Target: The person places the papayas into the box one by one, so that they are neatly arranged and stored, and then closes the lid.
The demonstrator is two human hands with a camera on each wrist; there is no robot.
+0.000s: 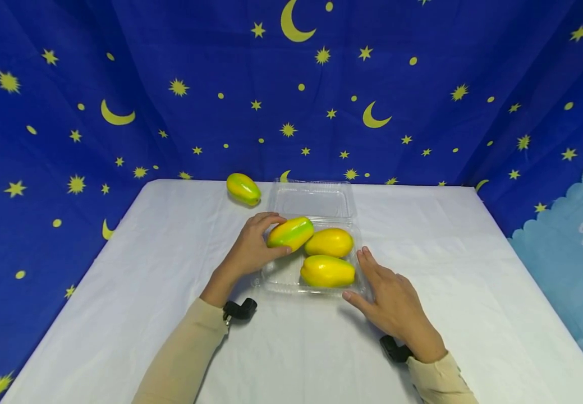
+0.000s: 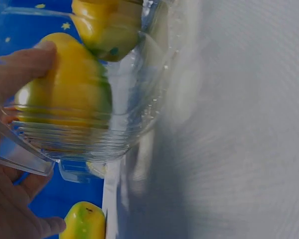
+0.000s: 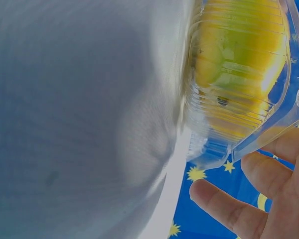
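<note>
In the head view, my left hand (image 1: 249, 247) grips a yellow-green papaya (image 1: 291, 233) between thumb and fingers, over the left back part of a clear plastic clamshell box (image 1: 280, 276). Two yellow papayas, a rear one (image 1: 329, 242) and a front one (image 1: 327, 271), lie side by side in the box's right half. My right hand (image 1: 394, 300) is at the box's right side, its fingers extended and thumb apart, with nothing in its grasp. The left wrist view shows the gripped papaya (image 2: 72, 84) through the clear wall. Ribbed plastic covers a papaya (image 3: 234, 64) in the right wrist view.
Another green-yellow papaya (image 1: 243, 189) lies on the white-covered table (image 1: 448, 241), left of the box's raised-back lid (image 1: 313, 201). Behind the table hangs a blue cloth (image 1: 230, 73) with yellow moons and stars. Black wrist cameras sit on both forearms.
</note>
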